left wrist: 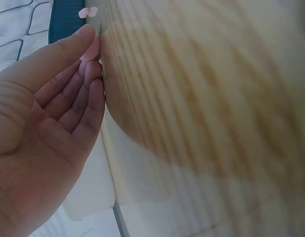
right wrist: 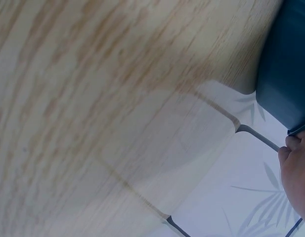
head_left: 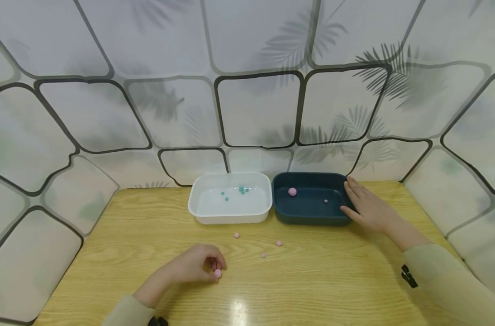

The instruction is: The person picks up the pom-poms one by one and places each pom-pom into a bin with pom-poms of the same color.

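My left hand (head_left: 196,265) pinches a pink ball (head_left: 218,273) between thumb and fingertips, low over the wooden table. In the left wrist view the same ball (left wrist: 91,49) shows partly behind the thumb. My right hand (head_left: 369,208) rests on the right end of a dark blue tray (head_left: 312,221), its fingers extended over the rim. Inside that tray lie a larger pink ball (head_left: 292,192) and a tiny pink one (head_left: 326,201). Three more pink balls lie loose on the table: one (head_left: 237,235) before the white tray, another (head_left: 279,243) farther right, and a small one (head_left: 264,256).
A white tray (head_left: 231,219) with several small green balls (head_left: 241,189) stands just left of the dark blue one. Both trays sit at the back of the table (head_left: 312,280), against a patterned wall covering (head_left: 259,113) that also rises at both sides.
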{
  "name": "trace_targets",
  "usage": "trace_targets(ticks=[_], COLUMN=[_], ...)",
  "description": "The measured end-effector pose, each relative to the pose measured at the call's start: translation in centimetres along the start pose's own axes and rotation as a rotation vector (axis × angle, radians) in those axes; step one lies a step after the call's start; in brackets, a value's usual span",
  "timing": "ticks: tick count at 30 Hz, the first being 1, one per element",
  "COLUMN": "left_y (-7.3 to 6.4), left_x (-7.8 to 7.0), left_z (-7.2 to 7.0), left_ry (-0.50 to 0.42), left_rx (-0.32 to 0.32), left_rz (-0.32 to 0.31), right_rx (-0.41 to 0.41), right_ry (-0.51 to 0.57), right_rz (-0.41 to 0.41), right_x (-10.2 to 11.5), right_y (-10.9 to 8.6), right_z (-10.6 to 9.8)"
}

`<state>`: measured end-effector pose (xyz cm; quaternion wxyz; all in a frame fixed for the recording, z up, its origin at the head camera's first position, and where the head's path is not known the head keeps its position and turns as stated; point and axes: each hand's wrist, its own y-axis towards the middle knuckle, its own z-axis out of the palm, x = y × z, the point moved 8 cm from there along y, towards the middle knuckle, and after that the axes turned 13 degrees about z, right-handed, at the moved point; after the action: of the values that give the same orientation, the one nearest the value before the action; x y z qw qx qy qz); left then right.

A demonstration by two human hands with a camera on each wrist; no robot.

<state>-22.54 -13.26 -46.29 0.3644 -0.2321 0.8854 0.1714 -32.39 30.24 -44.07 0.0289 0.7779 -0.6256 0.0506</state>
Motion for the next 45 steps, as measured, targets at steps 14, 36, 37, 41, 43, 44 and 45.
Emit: trace_targets(ticks=[14,36,37,41,43,44,45], left_y=[1.0,5.2,5.4,6.3,6.7,6.9,7.2], left_x=[0.4,0.4,0.3,-0.1,-0.3,-0.3,-0.4], left_z=[0.0,-0.4,-0.4,-0.5,-0.5,-0.5,-0.5], left_ry=[0.014,0.027,0.033,0.048,0.04,0.035,0.028], left_rx=[0.016,-0.159,-0.166,-0.189,-0.198,-0.204,-0.209], left_rz=[-0.058,-0.045,-0.043,-0.036,-0.022,-0.014,-0.009], right_rx=[-0.001,0.004,0.003,0.004,0.002,0.001,0.001], right_ry=[-0.001,-0.007,-0.006,-0.003,-0.005,-0.005,-0.006], right_rz=[-0.002,0.003,0.002,0.002,0.002,0.001,0.001], right_x=[-0.1,-0.3,-0.3,-0.3,-0.3,-0.3,-0.3], right_y=[0.0,0.2,0.2,0.3,0.3,0.3,0.3], right_z=[-0.1,0.3,0.3,0.3,0.3,0.3,0.3])
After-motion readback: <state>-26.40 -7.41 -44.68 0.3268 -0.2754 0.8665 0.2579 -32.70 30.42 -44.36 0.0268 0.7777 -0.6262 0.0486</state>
